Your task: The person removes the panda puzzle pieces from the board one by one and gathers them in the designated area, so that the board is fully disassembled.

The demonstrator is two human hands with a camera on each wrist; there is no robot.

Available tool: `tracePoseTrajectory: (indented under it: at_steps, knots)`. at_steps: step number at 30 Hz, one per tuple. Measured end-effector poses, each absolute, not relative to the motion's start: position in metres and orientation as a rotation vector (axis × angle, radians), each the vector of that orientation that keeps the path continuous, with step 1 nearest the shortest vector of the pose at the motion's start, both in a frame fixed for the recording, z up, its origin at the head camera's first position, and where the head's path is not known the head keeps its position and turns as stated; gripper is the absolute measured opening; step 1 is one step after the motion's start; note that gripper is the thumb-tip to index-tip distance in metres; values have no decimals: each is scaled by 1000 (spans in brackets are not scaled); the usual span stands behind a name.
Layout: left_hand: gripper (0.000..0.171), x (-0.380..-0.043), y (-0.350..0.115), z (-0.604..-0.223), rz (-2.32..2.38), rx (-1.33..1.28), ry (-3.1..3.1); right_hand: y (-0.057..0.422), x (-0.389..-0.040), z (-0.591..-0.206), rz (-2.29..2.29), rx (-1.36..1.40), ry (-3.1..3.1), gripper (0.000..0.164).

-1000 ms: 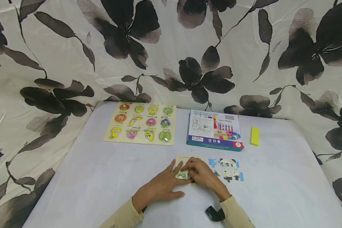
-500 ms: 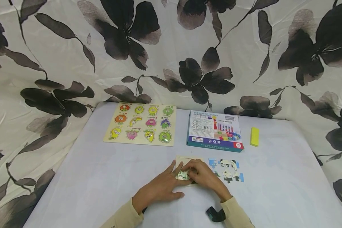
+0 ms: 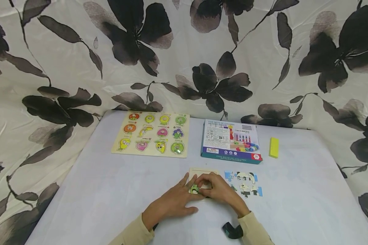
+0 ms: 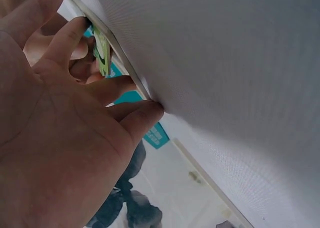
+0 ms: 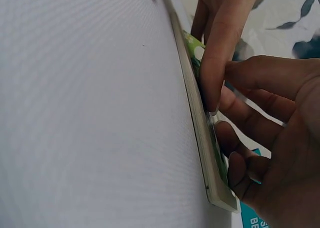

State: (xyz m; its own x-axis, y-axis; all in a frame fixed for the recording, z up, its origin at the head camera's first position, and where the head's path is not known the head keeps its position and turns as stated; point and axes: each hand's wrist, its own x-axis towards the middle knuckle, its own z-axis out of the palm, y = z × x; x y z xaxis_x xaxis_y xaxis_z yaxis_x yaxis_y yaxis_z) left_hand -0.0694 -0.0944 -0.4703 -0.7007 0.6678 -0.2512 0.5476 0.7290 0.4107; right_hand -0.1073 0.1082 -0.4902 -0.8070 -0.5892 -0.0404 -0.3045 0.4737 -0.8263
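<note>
My left hand (image 3: 174,200) lies spread with straight fingers over the left and front edges of a small wooden puzzle board (image 3: 199,170), its fingertips at the rim. In the left wrist view, a green puzzle piece (image 4: 102,53) stands tilted above the board, pinched by the right hand. My right hand (image 3: 219,189) is over the board's right half, thumb and fingers bent around that piece and partly covering it. In the right wrist view, more green printed surface (image 5: 195,46) shows along the board's edge, beside the left hand's finger. Loose panda puzzle pieces (image 3: 241,175) lie just right of the board.
Behind the hands are a fruit puzzle board (image 3: 153,141) at the left and a beaded-toy box (image 3: 217,137) at the right. Beside the box is a yellow block (image 3: 274,147). A black object (image 3: 232,230) sits at the right sleeve. A floral cloth (image 3: 171,54) hangs behind.
The right thumb and fingers have shifted slightly on the board, and the piece between them shows more of its green face. The left hand has kept its place.
</note>
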Motion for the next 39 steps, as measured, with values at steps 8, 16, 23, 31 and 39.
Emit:
tracePoseTrajectory:
  at_steps: [8, 16, 23, 31, 39]
  knots:
    - [45, -69, -95, -470, 423, 949, 2552, 108, -106, -490, -1283, -780, 2395, 14]
    - [45, -71, -95, -470, 425, 953, 2559, 107, -107, -491, -1308, -790, 2375, 20]
    - [45, -71, -95, -471, 429, 937, 2555, 108, -106, -493, -1336, -758, 2361, 20]
    - [48, -70, -94, -472, 434, 932, 2548, 109, -107, -493, -1342, -731, 2391, 20]
    - [52, -70, -94, -472, 411, 963, 2558, 109, -106, -494, -1356, -683, 2399, 9]
